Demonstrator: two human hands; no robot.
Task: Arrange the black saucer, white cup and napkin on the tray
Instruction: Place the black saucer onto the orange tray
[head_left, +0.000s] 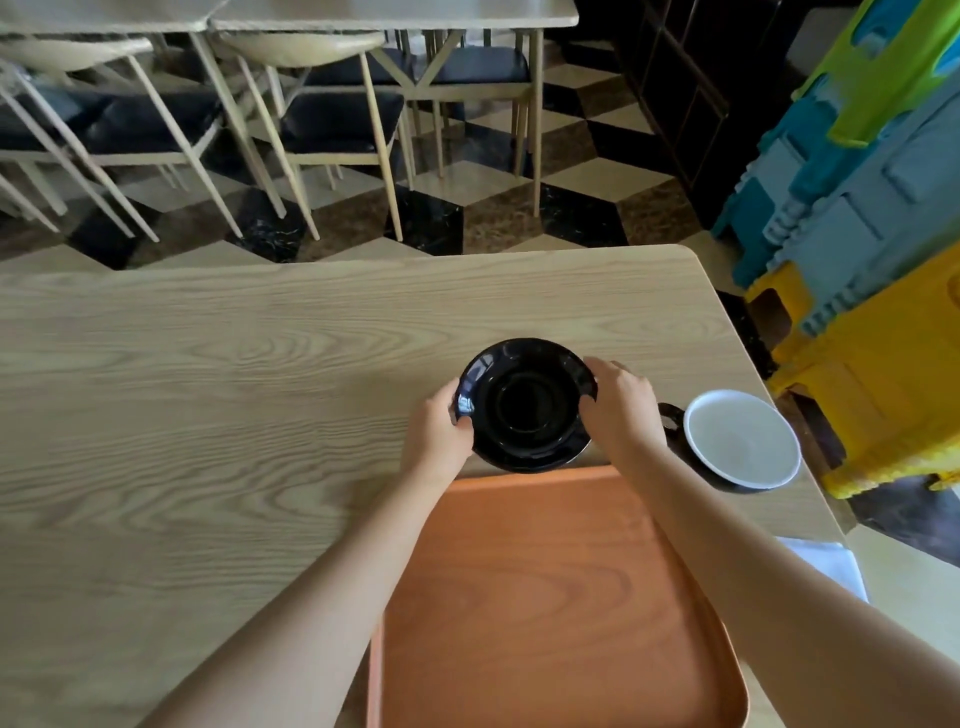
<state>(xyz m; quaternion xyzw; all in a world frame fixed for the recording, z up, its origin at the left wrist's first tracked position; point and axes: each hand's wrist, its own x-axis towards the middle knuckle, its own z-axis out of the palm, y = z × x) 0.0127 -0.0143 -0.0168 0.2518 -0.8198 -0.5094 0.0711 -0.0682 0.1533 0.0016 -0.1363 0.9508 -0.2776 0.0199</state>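
Saucer (524, 405) — unmarked — between both hands

napkin (831, 566) half behind arm, tray (561, 597) cropped

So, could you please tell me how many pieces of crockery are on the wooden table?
2: a glossy black saucer held by both hands beyond the orange tray's far edge, and a white-lined cup right of it. None seems hidden.

The saucer (524, 405) sits just beyond the far edge of the tray (550, 597), between the left hand (439, 431) and right hand (621, 410). The cup (740, 439) stands right of the saucer on the table (208, 415). The napkin (831, 566) lies nearer, right of the tray.
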